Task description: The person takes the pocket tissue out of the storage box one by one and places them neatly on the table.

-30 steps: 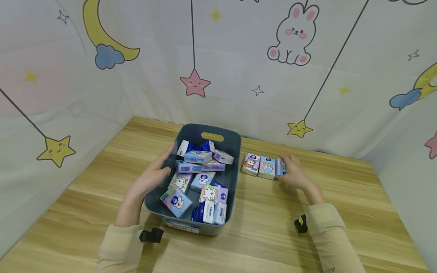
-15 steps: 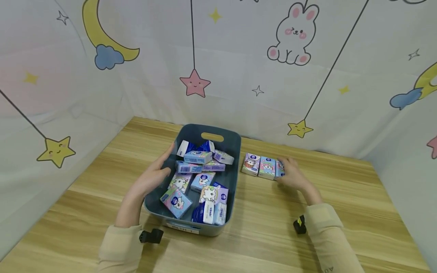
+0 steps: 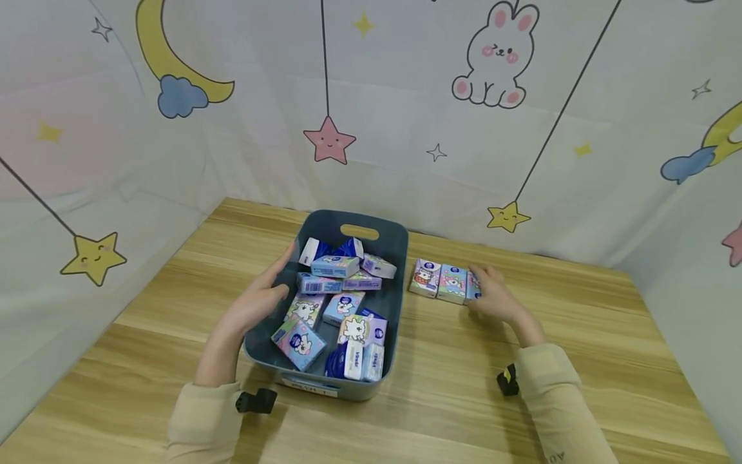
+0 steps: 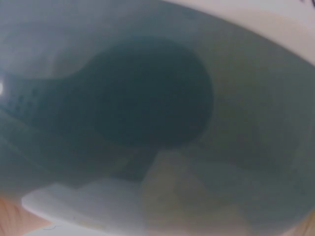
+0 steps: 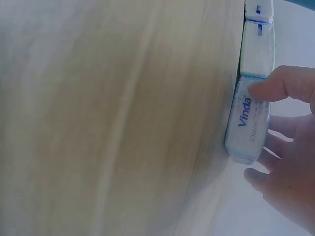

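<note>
My left hand (image 3: 257, 306) lies along the left wall of a blue-grey plastic bin (image 3: 400, 309), fingers straight and thumb at the rim. The left wrist view shows the bin's smooth wall (image 4: 256, 108) close up. Small packs of pocket tissues (image 3: 298, 343) lie jumbled inside it. To the bin's right, a purple tissue pack (image 3: 426, 278) and a blue tissue pack (image 3: 452, 283) stand side by side. My right hand (image 3: 495, 298) holds a third tissue pack (image 3: 473, 287) at the row's right end, thumb on its near side (image 5: 246, 115), marked Vinda.
A wood-grain table (image 3: 452, 380) carries everything. White cloth (image 3: 394, 84) printed with stars, moons and a rabbit hangs behind and at both sides. The bin's back wall has an oval handle hole (image 3: 359, 231).
My right hand has shifted slightly left, and the third tissue pack now sits close against the blue one. The left hand and the bin stay put.
</note>
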`<state>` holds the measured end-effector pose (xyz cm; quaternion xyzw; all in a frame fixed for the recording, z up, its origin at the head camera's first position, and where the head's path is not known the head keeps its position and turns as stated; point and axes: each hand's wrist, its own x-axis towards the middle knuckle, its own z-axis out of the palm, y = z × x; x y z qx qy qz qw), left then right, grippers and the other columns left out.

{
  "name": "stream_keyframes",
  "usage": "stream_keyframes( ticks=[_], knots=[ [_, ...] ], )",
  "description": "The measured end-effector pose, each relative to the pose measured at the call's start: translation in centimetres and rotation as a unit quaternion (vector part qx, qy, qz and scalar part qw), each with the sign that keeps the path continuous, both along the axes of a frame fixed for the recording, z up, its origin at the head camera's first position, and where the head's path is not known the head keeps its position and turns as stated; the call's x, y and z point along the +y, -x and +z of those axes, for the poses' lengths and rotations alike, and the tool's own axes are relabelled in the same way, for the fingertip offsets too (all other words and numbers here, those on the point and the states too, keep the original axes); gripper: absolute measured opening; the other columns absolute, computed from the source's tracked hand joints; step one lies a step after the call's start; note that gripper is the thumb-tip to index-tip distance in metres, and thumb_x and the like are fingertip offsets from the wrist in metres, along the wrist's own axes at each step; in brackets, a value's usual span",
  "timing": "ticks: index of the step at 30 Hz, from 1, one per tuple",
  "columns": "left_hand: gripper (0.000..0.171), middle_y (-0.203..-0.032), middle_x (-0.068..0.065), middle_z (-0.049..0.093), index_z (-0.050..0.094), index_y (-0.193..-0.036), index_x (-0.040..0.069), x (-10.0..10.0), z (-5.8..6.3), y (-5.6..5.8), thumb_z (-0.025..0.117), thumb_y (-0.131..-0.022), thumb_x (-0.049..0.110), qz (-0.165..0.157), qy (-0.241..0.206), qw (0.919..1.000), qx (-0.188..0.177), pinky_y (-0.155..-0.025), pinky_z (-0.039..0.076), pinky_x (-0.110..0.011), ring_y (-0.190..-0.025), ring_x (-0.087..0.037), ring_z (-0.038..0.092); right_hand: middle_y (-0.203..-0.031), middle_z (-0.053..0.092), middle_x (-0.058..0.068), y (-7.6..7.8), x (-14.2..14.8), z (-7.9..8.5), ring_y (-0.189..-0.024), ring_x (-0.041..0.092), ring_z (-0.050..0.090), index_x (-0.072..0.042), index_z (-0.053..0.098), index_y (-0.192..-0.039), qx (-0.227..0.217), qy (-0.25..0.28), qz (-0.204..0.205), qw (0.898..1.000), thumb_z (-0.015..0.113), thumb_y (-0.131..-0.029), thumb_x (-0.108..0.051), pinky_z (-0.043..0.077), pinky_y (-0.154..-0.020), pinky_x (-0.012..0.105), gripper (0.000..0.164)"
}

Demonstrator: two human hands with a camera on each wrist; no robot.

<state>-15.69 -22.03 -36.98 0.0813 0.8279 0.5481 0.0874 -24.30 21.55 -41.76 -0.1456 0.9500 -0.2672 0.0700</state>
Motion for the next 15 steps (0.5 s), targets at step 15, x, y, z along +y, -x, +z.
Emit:
stream_keyframes(
  ticks=[15],
  knots=[
    [0.074, -0.164, -0.007, -0.005, 0.003, -0.156, 0.024, 0.0, -0.1, 0.0, 0.034, -0.093, -0.001, 0.001, -0.002, 1.0, 0.0, -0.114, -0.001, -0.067, -0.149, -0.037, -0.009, -0.154, 0.018, 0.029, -0.4, -1.4, 2.5, -0.142, 0.049, 0.011, 0.001, 0.017, -0.152, 0.028, 0.003, 0.031, 0.999, 0.066, -0.077, -0.007, 0.018, -0.11, 0.07, 0.09]
  ],
)
